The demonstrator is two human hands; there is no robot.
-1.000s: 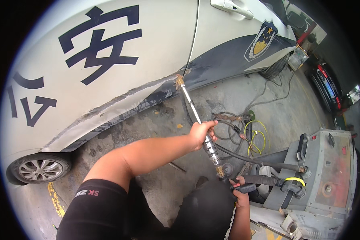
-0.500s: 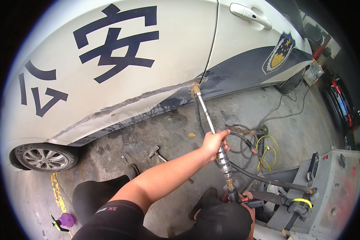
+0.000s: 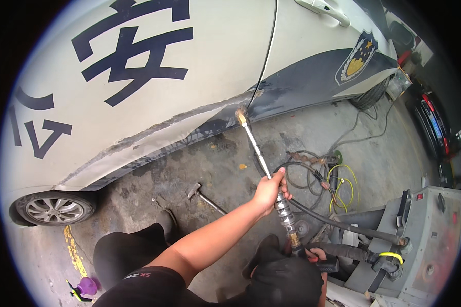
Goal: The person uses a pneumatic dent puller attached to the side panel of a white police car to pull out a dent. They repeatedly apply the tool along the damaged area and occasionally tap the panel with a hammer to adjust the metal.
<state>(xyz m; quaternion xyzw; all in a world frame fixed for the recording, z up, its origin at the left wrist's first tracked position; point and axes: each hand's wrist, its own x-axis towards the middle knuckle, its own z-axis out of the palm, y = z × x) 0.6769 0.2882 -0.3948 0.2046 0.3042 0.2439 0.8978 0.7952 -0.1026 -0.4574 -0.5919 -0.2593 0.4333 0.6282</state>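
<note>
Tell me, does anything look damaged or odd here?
Yes. On the white-and-dark-blue car, a long, rough grey strip runs low along the side, unlike the smooth surface around it. It looks scraped or stripped; I cannot tell which.

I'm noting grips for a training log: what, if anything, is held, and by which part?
A long metal rod tool: the left hand grips its shaft above the visible ribs; the right hand, partly hidden, holds its black handle.

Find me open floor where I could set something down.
Likely concrete between the yellow cord and dark car, or between hammer and white car. Crowded: beside the grey machine, with a thick hose near the right hand.
</note>
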